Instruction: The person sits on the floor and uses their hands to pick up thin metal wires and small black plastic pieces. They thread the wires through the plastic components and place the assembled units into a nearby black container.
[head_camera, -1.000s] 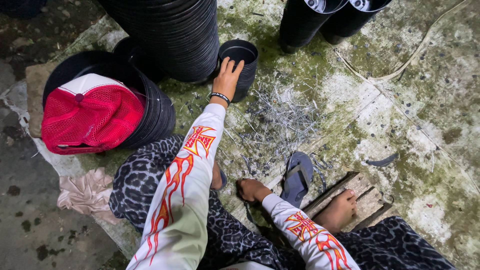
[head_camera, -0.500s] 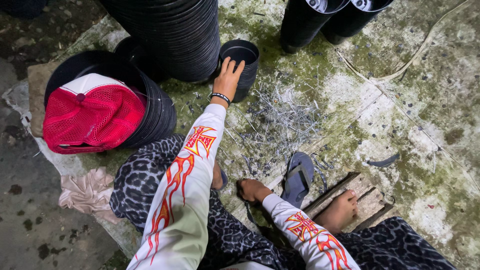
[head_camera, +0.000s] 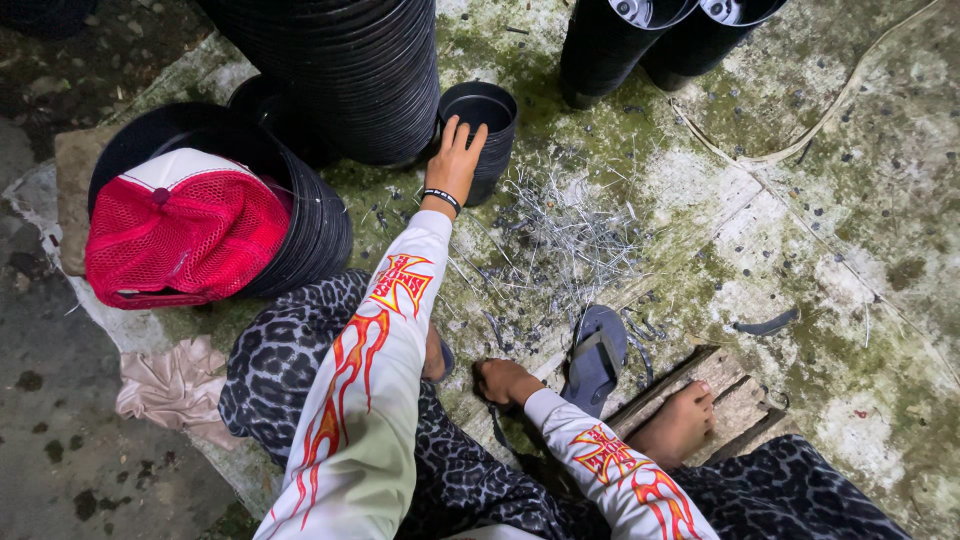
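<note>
Left hand (head_camera: 456, 160): arm extended forward, fingers spread, palm laid against the near rim and side of a small black plastic pot (head_camera: 482, 125). The hand is open on the pot, not closed around it. A dark beaded bracelet (head_camera: 441, 198) sits at the wrist.

Right hand (head_camera: 505, 380): low on the concrete floor (head_camera: 800, 230), just beside a grey flip-flop (head_camera: 596, 358). Fingers curl downward; whether they grip anything cannot be told.

The small pot stands upright on the floor, touching the base of a tall stack of black pots (head_camera: 345, 70) to its left. A second, lower stack (head_camera: 300, 215) stands near the left knee, with a red mesh cap (head_camera: 185, 230) resting on top. Two further black stacks (head_camera: 655, 35) stand at the upper edge.

A scatter of thin pale plastic trimmings (head_camera: 575, 235) lies on the floor between the small pot and the flip-flop. A bare foot (head_camera: 680, 425) rests on a wooden board (head_camera: 735, 395). A crumpled pinkish cloth (head_camera: 175, 385) lies at the left.
</note>
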